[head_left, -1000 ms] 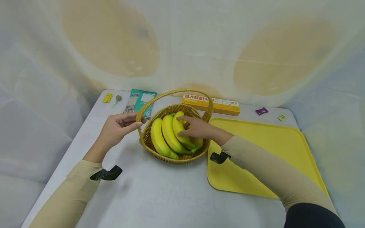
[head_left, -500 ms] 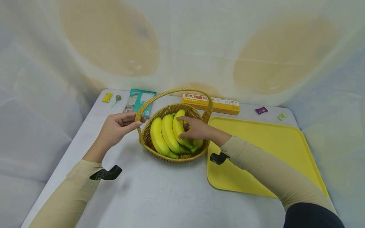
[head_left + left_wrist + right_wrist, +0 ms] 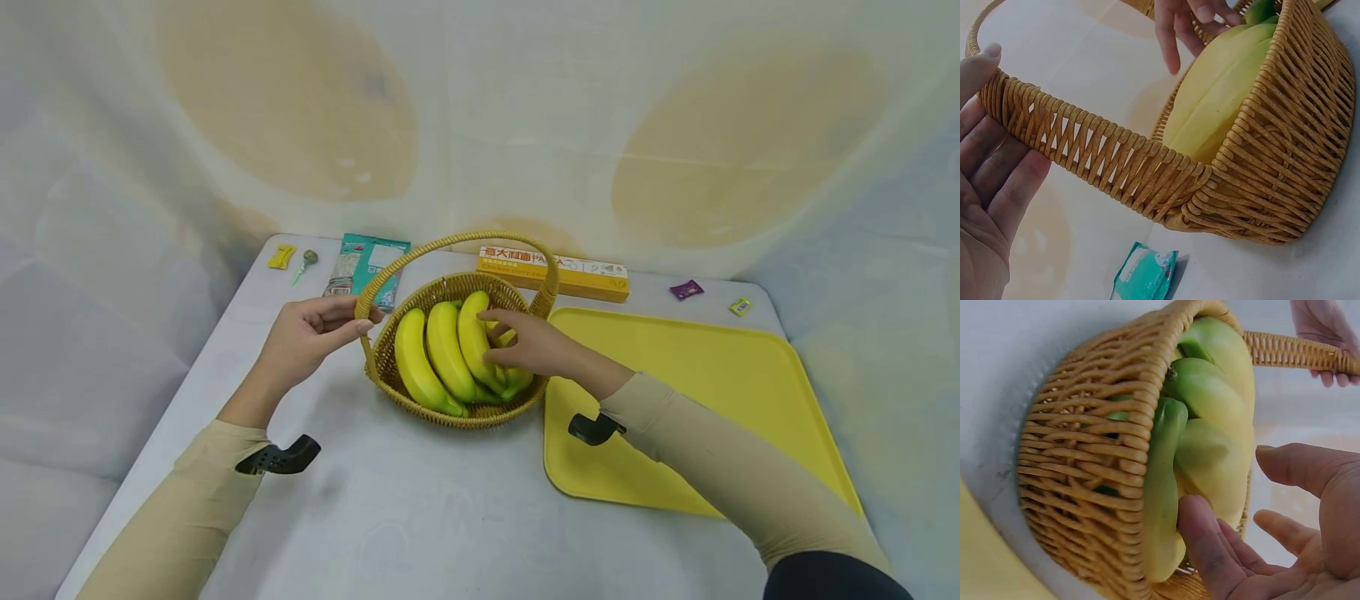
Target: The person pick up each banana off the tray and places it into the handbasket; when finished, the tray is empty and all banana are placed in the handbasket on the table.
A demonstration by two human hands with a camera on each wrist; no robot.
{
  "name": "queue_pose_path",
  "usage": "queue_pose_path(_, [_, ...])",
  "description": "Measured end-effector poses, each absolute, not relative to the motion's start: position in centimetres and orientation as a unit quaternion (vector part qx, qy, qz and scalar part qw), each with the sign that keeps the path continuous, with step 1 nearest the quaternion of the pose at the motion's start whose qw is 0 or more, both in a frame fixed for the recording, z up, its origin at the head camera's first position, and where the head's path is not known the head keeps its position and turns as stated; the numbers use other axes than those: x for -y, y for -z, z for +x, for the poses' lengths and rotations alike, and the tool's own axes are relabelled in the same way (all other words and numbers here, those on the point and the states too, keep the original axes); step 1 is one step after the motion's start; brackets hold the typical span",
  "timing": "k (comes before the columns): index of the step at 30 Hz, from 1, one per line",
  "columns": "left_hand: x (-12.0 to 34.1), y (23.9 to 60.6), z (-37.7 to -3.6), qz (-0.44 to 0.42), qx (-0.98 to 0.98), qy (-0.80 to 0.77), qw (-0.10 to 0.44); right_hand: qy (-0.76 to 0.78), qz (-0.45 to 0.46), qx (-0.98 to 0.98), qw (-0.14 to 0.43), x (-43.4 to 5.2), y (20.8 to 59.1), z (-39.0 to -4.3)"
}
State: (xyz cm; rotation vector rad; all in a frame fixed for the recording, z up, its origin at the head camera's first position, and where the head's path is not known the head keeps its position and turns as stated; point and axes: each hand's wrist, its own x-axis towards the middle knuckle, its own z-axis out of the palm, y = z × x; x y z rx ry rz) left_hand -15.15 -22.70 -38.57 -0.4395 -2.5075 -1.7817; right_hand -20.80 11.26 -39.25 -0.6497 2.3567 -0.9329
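A wicker basket (image 3: 465,423) with a tall arched handle (image 3: 1104,147) stands on the table, and several bananas (image 3: 422,362) with green tips lie in it. My left hand (image 3: 311,337) holds the handle's left side between thumb and fingers. Over the right part of the basket, my right hand (image 3: 536,343) is spread, thumb and fingers apart. In the right wrist view its thumb is clear of the fruit, while one fingertip (image 3: 1194,509) is at a banana; I cannot tell whether it touches. Some bananas are partly hidden behind this hand and the basket wall.
Right of the basket lies a yellow tray (image 3: 675,400). Behind stand a yellow pasta box (image 3: 555,275) and a teal packet (image 3: 367,267). A yellow-wrapped sweet (image 3: 282,257) and a lollipop (image 3: 306,263) are far left; purple (image 3: 686,289) and yellow-green (image 3: 741,307) sweets are far right.
My right hand has shifted slightly right with its fingers still spread. The rightmost visible banana moved a little. My left hand stays on the handle.
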Motion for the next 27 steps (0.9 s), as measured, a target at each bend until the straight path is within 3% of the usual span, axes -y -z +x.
queue_pose_path(8, [22.5, 38.6, -15.3, -0.138, 0.804, 0.578, 0.012, 0.376, -0.246, -0.867, 0.213, -14.6, 39.1, -18.7])
queue_pose_path(16, [23.6, 38.8, -15.0, -0.139, 0.807, 0.574, 0.008, 0.414, -0.215, -0.858, 0.214, -18.4, 39.7, -17.6])
queue_pose_path(22, [25.7, 40.2, -14.3, -0.131, 0.833, 0.537, -0.031, 0.361, -0.210, -0.882, 0.219, -21.8, 41.1, -17.6])
queue_pose_path(27, [27.5, 41.9, -14.4, -0.085, 0.902, 0.418, -0.068, 0.301, -0.195, -0.914, 0.190, -24.2, 41.5, -18.1])
